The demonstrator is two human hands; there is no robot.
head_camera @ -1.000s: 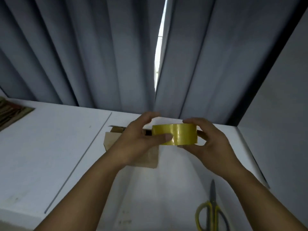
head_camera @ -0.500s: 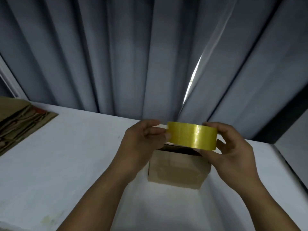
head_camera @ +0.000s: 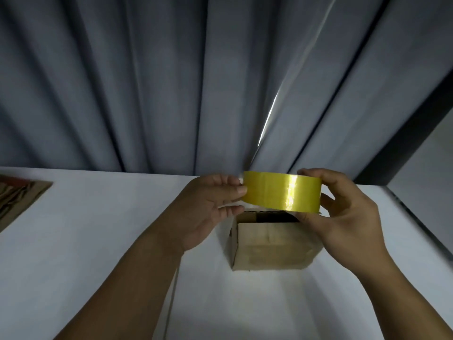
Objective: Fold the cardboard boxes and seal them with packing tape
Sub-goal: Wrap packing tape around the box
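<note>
Holding a roll of glossy yellow packing tape (head_camera: 282,192) between both hands, I have it in the air just above a small brown cardboard box (head_camera: 272,246). Its broad outer band is turned toward the head camera. My right hand (head_camera: 348,222) is clamped on the right end of the roll, with the fingers curled over the top rim and the thumb coming up beneath the lower rim. My left hand (head_camera: 208,209) meets the left end. The thumb lies on the outer band and the fingertips sit beside and behind it, closed on the roll in a light pinch. Whether a nail has caught a loose tape end I cannot tell, since that edge is soft with blur. A bright streak of reflected light runs down the band, right of its middle.

The box stands upright on the white bench (head_camera: 98,229), directly under the roll from where I look. A plain side faces me, and a dark opening shows at its top, partly covered by the tape. The heel of my right hand overlaps the box's right corner in the view.

A flattened sheet of brown cardboard with dark markings (head_camera: 19,200) lies at the bench's far left edge, well apart from the box. Grey pleated curtains (head_camera: 171,82) hang behind the bench, with a thin slit of daylight (head_camera: 269,114) between two folds above the roll.
</note>
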